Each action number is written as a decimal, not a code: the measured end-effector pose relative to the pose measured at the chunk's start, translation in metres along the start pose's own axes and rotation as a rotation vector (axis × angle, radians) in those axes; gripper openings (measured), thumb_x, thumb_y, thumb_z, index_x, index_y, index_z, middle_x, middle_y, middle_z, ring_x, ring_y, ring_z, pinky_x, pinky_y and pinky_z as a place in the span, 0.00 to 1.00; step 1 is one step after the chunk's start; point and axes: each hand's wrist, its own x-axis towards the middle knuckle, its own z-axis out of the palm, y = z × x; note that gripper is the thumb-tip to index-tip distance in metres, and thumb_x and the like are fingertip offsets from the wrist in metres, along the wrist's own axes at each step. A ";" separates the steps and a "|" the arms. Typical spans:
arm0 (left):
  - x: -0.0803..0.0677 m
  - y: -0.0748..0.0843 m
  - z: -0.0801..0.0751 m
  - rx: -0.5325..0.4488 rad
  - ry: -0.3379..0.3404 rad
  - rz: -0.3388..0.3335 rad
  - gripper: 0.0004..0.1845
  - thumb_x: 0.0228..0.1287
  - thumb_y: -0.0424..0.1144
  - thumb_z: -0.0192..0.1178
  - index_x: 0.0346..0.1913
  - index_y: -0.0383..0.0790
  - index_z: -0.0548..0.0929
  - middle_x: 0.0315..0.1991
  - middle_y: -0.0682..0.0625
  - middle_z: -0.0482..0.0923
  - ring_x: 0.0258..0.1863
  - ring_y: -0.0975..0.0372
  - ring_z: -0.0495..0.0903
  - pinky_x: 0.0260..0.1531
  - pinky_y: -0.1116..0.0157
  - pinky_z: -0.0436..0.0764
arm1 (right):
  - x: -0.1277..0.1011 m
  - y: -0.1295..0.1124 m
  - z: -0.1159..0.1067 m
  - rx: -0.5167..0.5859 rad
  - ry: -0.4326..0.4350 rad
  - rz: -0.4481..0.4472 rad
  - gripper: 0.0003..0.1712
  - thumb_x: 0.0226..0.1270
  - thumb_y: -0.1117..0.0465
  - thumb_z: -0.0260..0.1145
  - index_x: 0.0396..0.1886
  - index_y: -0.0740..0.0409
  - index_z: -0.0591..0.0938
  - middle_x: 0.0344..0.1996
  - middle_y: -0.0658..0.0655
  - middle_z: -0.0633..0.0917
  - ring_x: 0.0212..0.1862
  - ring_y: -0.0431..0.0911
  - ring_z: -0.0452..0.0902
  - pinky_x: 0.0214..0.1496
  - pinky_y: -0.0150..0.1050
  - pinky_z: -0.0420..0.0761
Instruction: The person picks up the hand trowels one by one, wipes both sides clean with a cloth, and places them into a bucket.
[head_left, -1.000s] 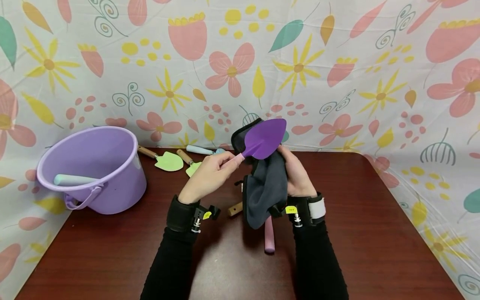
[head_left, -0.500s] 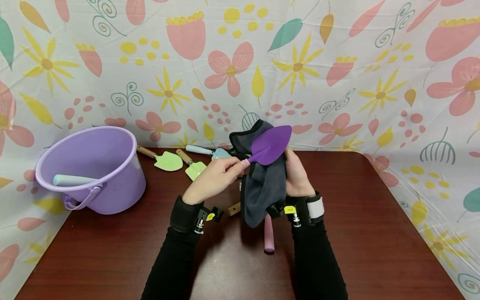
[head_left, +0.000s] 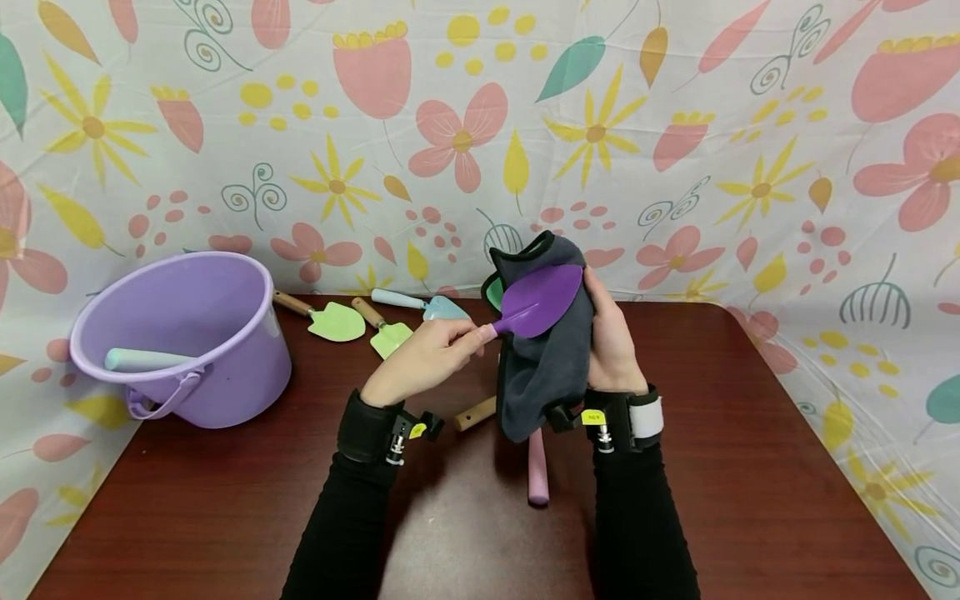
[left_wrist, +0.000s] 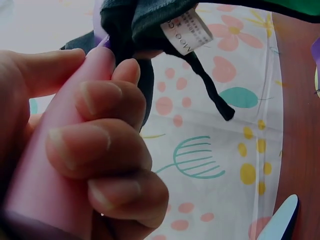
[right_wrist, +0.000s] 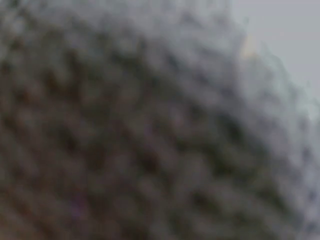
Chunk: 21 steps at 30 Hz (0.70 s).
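Note:
In the head view my left hand (head_left: 420,357) grips a garden trowel by its pink handle, with the purple blade (head_left: 546,298) slanting up to the right. The left wrist view shows the fingers curled round that pink handle (left_wrist: 62,140). My right hand (head_left: 613,346) holds up a dark grey cloth (head_left: 534,387) with black edging, directly behind the blade; most of its fingers are hidden by the cloth. A bit of green shows at the cloth's left edge. A white tag (left_wrist: 187,31) and a black loop hang from it. Blurred grey fabric fills the right wrist view.
A purple bucket (head_left: 251,367) stands at left with a pale blue handle (head_left: 146,360) inside. Behind lie light green trowels (head_left: 337,322) and a light blue trowel (head_left: 397,298). Below the cloth, a wooden handle (head_left: 476,414) and a pink handle (head_left: 537,471) lie on the table.
The purple blade has dipped lower and shifted slightly right. The cloth has been turned and moved a little right with the right hand, and its green side has come into view.

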 end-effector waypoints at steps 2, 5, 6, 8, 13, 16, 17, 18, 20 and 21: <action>0.000 -0.002 -0.001 0.005 -0.004 -0.010 0.23 0.74 0.58 0.49 0.27 0.47 0.79 0.21 0.53 0.68 0.18 0.64 0.61 0.21 0.65 0.62 | -0.002 -0.002 0.000 0.000 0.001 -0.011 0.23 0.83 0.53 0.39 0.56 0.61 0.75 0.44 0.58 0.81 0.46 0.49 0.79 0.51 0.38 0.76; -0.001 -0.004 -0.003 0.013 -0.003 -0.027 0.24 0.73 0.60 0.49 0.26 0.46 0.77 0.19 0.53 0.64 0.17 0.63 0.59 0.21 0.65 0.60 | -0.004 -0.006 0.001 -0.024 0.022 -0.034 0.23 0.83 0.53 0.40 0.58 0.61 0.75 0.44 0.58 0.81 0.46 0.49 0.79 0.51 0.38 0.76; -0.001 -0.005 -0.003 0.020 0.001 -0.032 0.24 0.73 0.60 0.49 0.26 0.46 0.77 0.18 0.53 0.64 0.17 0.63 0.59 0.22 0.65 0.62 | -0.005 -0.007 0.001 -0.034 0.032 -0.044 0.22 0.83 0.53 0.40 0.59 0.61 0.75 0.46 0.58 0.80 0.48 0.49 0.79 0.53 0.38 0.76; -0.002 -0.007 -0.005 0.037 0.011 -0.040 0.24 0.73 0.61 0.48 0.27 0.47 0.78 0.19 0.53 0.64 0.18 0.62 0.61 0.23 0.64 0.64 | -0.008 -0.010 0.001 -0.055 0.055 -0.063 0.22 0.83 0.53 0.41 0.61 0.60 0.74 0.50 0.57 0.79 0.52 0.48 0.77 0.56 0.37 0.74; -0.005 -0.011 -0.010 0.077 0.056 -0.052 0.21 0.73 0.61 0.48 0.35 0.52 0.82 0.24 0.54 0.72 0.23 0.61 0.70 0.30 0.61 0.71 | -0.015 -0.017 0.000 -0.057 0.102 -0.078 0.22 0.82 0.53 0.43 0.65 0.55 0.72 0.61 0.54 0.75 0.60 0.46 0.73 0.65 0.37 0.67; -0.008 -0.013 -0.014 0.081 0.103 -0.053 0.20 0.73 0.61 0.48 0.34 0.53 0.82 0.21 0.54 0.69 0.21 0.60 0.69 0.28 0.61 0.70 | -0.020 -0.021 -0.002 -0.067 0.119 -0.087 0.22 0.81 0.52 0.43 0.67 0.53 0.70 0.62 0.52 0.74 0.61 0.46 0.73 0.67 0.38 0.64; -0.008 -0.014 -0.015 0.074 0.117 -0.052 0.20 0.72 0.61 0.49 0.33 0.53 0.81 0.19 0.53 0.66 0.19 0.59 0.66 0.25 0.61 0.68 | -0.022 -0.022 -0.002 -0.075 0.121 -0.091 0.22 0.82 0.52 0.43 0.68 0.52 0.68 0.62 0.52 0.74 0.61 0.46 0.73 0.68 0.38 0.63; -0.009 -0.014 -0.015 0.067 0.132 -0.049 0.20 0.72 0.62 0.49 0.31 0.52 0.80 0.17 0.52 0.62 0.17 0.58 0.63 0.24 0.61 0.65 | -0.023 -0.023 -0.003 -0.091 0.132 -0.095 0.22 0.81 0.52 0.43 0.68 0.51 0.66 0.62 0.51 0.74 0.61 0.46 0.73 0.68 0.38 0.62; -0.010 -0.014 -0.017 0.050 0.164 -0.040 0.21 0.72 0.62 0.50 0.30 0.52 0.79 0.17 0.52 0.59 0.16 0.58 0.60 0.22 0.62 0.61 | -0.023 -0.024 -0.004 -0.127 0.153 -0.095 0.22 0.81 0.51 0.43 0.70 0.49 0.63 0.62 0.50 0.73 0.60 0.45 0.73 0.68 0.38 0.62; -0.010 -0.013 -0.017 0.039 0.176 -0.034 0.21 0.71 0.62 0.50 0.30 0.52 0.78 0.16 0.52 0.58 0.15 0.58 0.59 0.21 0.62 0.60 | -0.023 -0.023 -0.004 -0.135 0.161 -0.093 0.23 0.81 0.52 0.43 0.71 0.49 0.61 0.62 0.50 0.72 0.60 0.45 0.73 0.69 0.38 0.61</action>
